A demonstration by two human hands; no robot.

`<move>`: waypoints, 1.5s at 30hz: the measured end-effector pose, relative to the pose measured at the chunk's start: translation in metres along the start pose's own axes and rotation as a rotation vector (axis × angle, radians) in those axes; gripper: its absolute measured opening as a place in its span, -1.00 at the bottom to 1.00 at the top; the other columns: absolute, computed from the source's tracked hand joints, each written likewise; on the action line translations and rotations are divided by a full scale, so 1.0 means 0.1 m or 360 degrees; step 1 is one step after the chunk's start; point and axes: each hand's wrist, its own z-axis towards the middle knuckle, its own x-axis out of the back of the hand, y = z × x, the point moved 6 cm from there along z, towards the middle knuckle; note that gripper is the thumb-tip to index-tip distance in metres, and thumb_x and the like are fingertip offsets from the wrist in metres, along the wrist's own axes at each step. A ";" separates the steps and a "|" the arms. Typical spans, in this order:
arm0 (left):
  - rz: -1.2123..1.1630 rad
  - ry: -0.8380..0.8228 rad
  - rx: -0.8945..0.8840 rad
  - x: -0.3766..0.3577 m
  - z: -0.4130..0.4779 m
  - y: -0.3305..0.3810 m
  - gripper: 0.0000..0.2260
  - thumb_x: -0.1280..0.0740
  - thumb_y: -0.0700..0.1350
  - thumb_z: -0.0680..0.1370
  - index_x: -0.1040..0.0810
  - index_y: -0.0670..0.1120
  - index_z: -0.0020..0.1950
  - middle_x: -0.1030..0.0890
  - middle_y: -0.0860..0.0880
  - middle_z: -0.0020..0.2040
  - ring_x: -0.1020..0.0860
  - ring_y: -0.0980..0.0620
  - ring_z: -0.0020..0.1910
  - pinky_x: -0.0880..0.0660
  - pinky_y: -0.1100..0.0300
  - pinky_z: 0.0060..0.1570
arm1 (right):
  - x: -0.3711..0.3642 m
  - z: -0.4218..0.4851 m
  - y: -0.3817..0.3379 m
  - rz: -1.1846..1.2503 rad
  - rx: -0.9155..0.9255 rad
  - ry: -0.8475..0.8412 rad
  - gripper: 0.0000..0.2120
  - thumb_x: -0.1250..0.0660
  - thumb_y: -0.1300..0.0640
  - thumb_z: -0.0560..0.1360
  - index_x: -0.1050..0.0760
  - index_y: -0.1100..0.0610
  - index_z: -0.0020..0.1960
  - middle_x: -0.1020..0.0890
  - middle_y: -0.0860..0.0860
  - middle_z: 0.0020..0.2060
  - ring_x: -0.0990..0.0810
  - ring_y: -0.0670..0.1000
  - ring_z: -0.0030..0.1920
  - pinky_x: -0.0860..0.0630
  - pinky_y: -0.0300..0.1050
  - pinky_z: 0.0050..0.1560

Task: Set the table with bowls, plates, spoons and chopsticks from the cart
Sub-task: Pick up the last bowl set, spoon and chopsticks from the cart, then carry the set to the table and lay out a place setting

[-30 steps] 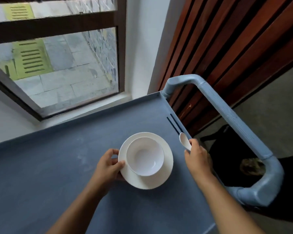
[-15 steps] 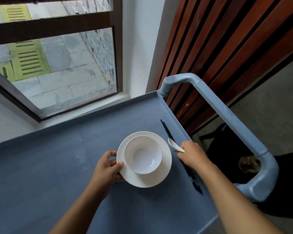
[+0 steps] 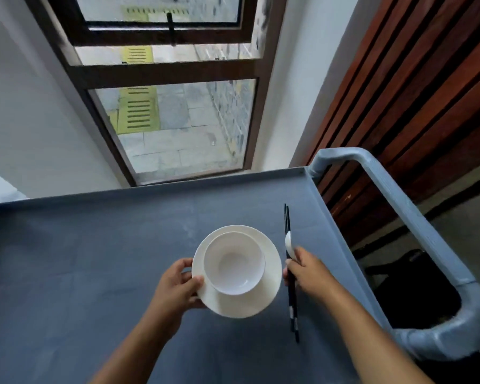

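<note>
A white bowl (image 3: 234,263) sits on a white plate (image 3: 270,268) above the grey-blue cart top (image 3: 94,259). My left hand (image 3: 178,286) grips the plate's left rim, thumb on top and fingers underneath. My right hand (image 3: 306,271) is just right of the plate and holds a white spoon (image 3: 288,243) together with a pair of black chopsticks (image 3: 287,221). The chopsticks run from beyond the spoon down past my hand toward me. The spoon's handle is hidden in my fingers.
The cart's grey-blue push handle (image 3: 416,217) loops along the right side. A raised lip edges the cart's far side below a window (image 3: 178,128). A wooden slatted wall (image 3: 413,92) stands at the right, and a dark object lies on the floor under the handle.
My right hand has taken up the black chopsticks along with the spoon. The plate with the bowl looks lifted off the cart. The view has tilted up toward the window.
</note>
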 end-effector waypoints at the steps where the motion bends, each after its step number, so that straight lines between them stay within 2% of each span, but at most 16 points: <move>1: -0.0014 0.0042 -0.0028 0.07 -0.13 0.00 -0.76 -0.22 -0.41 0.60 -0.53 -0.16 0.17 -0.72 -0.18 -0.13 -0.70 -0.14 -0.21 -0.63 -0.01 -0.35 | -0.08 -0.07 -0.07 0.0280 0.0028 -0.0028 -0.90 -0.19 0.21 0.61 -0.41 0.19 -0.07 -0.62 0.12 -0.31 -0.65 0.16 -0.31 -0.62 0.06 -0.22; 4: -0.0032 0.0199 -0.0107 0.31 -0.61 -0.07 -0.73 -0.21 -0.41 0.60 -0.54 -0.13 0.18 -0.73 -0.17 -0.12 -0.69 -0.11 -0.21 -0.64 -0.02 -0.33 | -0.34 -0.27 -0.28 0.0876 0.0054 -0.0153 -0.86 -0.16 0.26 0.64 -0.36 0.17 -0.10 -0.47 0.11 -0.39 -0.43 0.05 -0.47 -0.50 -0.06 -0.43; 6: -0.0064 0.0334 -0.0134 0.47 -1.00 -0.20 -0.71 -0.21 -0.42 0.59 -0.55 -0.12 0.19 -0.73 -0.17 -0.13 -0.68 -0.10 -0.22 -0.65 -0.04 -0.30 | -0.58 -0.43 -0.36 0.0924 0.0042 -0.0268 -0.86 -0.17 0.20 0.65 -0.36 0.15 -0.10 -0.42 0.04 -0.42 -0.33 -0.03 -0.51 -0.39 -0.14 -0.50; 9: -0.0163 0.0559 -0.0152 0.73 -1.61 -0.44 -0.69 -0.20 -0.44 0.58 -0.55 -0.15 0.20 -0.71 -0.20 -0.12 -0.67 -0.11 -0.23 -0.66 -0.09 -0.27 | -0.95 -0.72 -0.49 0.0791 0.0110 -0.0520 -0.80 -0.26 0.04 0.63 -0.42 0.17 -0.06 -0.37 -0.04 -0.47 -0.27 -0.08 -0.54 -0.27 -0.20 -0.55; 11: -0.0247 0.0702 -0.0169 0.89 -2.01 -0.62 -0.69 -0.21 -0.44 0.58 -0.55 -0.17 0.22 -0.71 -0.21 -0.11 -0.67 -0.12 -0.24 -0.64 -0.03 -0.36 | -1.24 -0.98 -0.60 0.0666 0.0219 -0.0777 -0.76 -0.32 0.00 0.60 -0.40 0.15 -0.11 -0.35 -0.06 -0.48 -0.26 -0.09 -0.52 -0.26 -0.21 -0.55; 14: -0.0376 0.0922 -0.0175 1.12 -2.63 -0.90 -0.70 -0.21 -0.45 0.57 -0.56 -0.18 0.20 -0.72 -0.19 -0.14 -0.67 -0.09 -0.28 -0.60 0.06 -0.46 | -1.72 -1.41 -0.75 0.0430 0.0330 -0.1093 -0.75 -0.38 0.08 0.57 -0.38 0.12 -0.20 -0.34 -0.05 -0.51 -0.26 -0.08 -0.52 -0.26 -0.20 -0.55; 18: -0.0527 0.1219 -0.0180 1.53 -3.49 -1.32 -0.67 -0.23 -0.45 0.55 -0.58 -0.14 0.19 -0.71 -0.25 -0.04 -0.68 -0.13 -0.21 -0.65 -0.09 -0.32 | -2.51 -2.05 -0.95 0.0118 0.0456 -0.1382 -0.84 -0.42 0.13 0.53 -0.50 0.19 -0.11 -0.47 0.05 -0.44 -0.36 -0.07 -0.51 -0.32 -0.18 -0.54; 25: -0.0875 0.1763 -0.0268 2.35 -4.97 -2.00 -0.71 -0.27 -0.36 0.60 -0.59 -0.09 0.24 -0.72 -0.19 -0.01 -0.67 -0.21 -0.17 -0.63 -0.03 -0.32 | -4.10 -3.35 -1.32 -0.0132 0.0599 -0.1786 -0.87 -0.41 0.15 0.54 -0.55 0.21 -0.09 -0.50 0.06 -0.46 -0.40 -0.01 -0.51 -0.34 -0.16 -0.54; 28: -0.1040 0.1983 -0.0351 2.73 -5.60 -2.32 -0.75 -0.29 -0.32 0.61 -0.59 -0.09 0.23 -0.71 -0.20 0.02 -0.67 -0.23 -0.14 -0.63 -0.04 -0.31 | -4.86 -4.01 -1.48 -0.0258 0.0664 -0.2009 -0.84 -0.43 0.15 0.53 -0.55 0.25 -0.10 -0.46 0.08 -0.47 -0.39 0.00 -0.52 -0.32 -0.14 -0.53; 30: -0.1127 0.2095 -0.0402 3.03 -6.02 -2.54 -0.76 -0.30 -0.30 0.61 -0.58 -0.10 0.24 -0.70 -0.24 0.02 -0.67 -0.23 -0.14 -0.62 -0.03 -0.30 | -5.40 -4.49 -1.57 -0.0332 0.0706 -0.2132 -0.83 -0.43 0.15 0.52 -0.52 0.23 -0.15 -0.41 0.05 -0.49 -0.33 0.00 -0.52 -0.26 -0.11 -0.50; 32: -0.1199 0.2199 -0.0436 3.36 -6.44 -2.75 -0.76 -0.30 -0.30 0.61 -0.59 -0.09 0.22 -0.69 -0.26 0.03 -0.66 -0.22 -0.13 -0.62 -0.04 -0.29 | -5.94 -4.98 -1.64 -0.0384 0.0723 -0.2253 -0.81 -0.43 0.14 0.52 -0.50 0.21 -0.17 -0.36 0.02 -0.53 -0.27 -0.01 -0.55 -0.20 -0.17 -0.52; 36: -0.1325 0.2396 -0.0470 3.97 -7.25 -3.12 -0.77 -0.32 -0.29 0.60 -0.61 -0.06 0.19 -0.68 -0.27 0.03 -0.66 -0.22 -0.12 -0.62 -0.05 -0.28 | -6.89 -5.98 -1.75 -0.0494 0.0769 -0.2449 -0.81 -0.41 0.15 0.53 -0.51 0.26 -0.14 -0.34 0.02 -0.52 -0.27 -0.01 -0.54 -0.21 -0.17 -0.55; 39: -0.1428 0.2547 -0.0501 4.39 -7.78 -3.32 -0.78 -0.34 -0.26 0.60 -0.62 -0.01 0.17 -0.70 -0.22 0.00 -0.67 -0.21 -0.16 -0.61 0.02 -0.37 | -7.54 -6.67 -1.86 -0.0584 0.0785 -0.2587 -0.81 -0.40 0.16 0.54 -0.49 0.27 -0.14 -0.34 0.03 -0.51 -0.26 -0.02 -0.54 -0.21 -0.18 -0.55; 45: -0.1517 0.2879 -0.0593 5.28 -8.62 -3.68 -0.76 -0.33 -0.29 0.59 -0.59 -0.04 0.20 -0.73 -0.12 -0.07 -0.70 -0.15 -0.17 -0.63 -0.05 -0.32 | -8.79 -7.81 -2.12 -0.0757 0.0878 -0.2806 -0.82 -0.38 0.17 0.55 -0.49 0.28 -0.11 -0.35 0.02 -0.51 -0.26 -0.01 -0.54 -0.21 -0.21 -0.57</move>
